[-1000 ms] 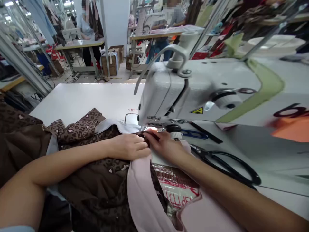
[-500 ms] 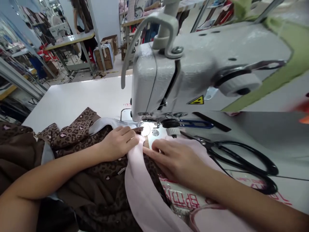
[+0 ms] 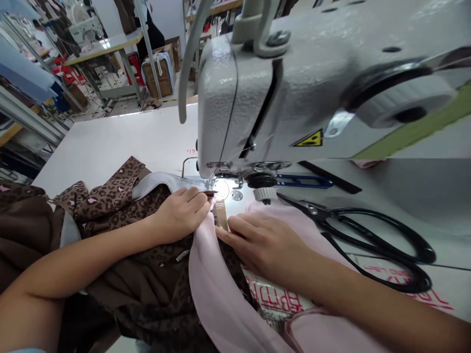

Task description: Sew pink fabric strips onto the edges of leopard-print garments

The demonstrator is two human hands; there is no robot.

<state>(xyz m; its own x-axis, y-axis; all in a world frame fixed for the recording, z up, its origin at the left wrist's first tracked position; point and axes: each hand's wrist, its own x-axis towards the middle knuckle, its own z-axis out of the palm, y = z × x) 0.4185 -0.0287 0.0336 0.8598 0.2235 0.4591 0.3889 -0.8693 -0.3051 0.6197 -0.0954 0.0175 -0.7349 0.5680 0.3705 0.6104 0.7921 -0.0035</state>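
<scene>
My left hand [image 3: 182,214] rests on the brown leopard-print garment [image 3: 121,206], its fingers curled and pinching the fabric edge right at the presser foot [image 3: 213,189] of the white sewing machine [image 3: 301,93]. My right hand [image 3: 265,242] lies flat on the pale pink fabric [image 3: 217,289], fingers stretched toward the seam just in front of the needle. A grey-blue collar strip [image 3: 162,180] runs from the garment under the foot. The needle itself is hidden by the machine head.
Large black scissors [image 3: 368,235] lie on the table to the right of my right hand. A blue thread snip [image 3: 305,182] sits behind them under the machine arm. White tabletop [image 3: 110,142] stretches to the back left. Other work tables and boxes stand beyond.
My right hand drew back from the presser foot and flattened on the pink fabric. My left hand stayed pinched at the foot. The view moved closer to the machine head.
</scene>
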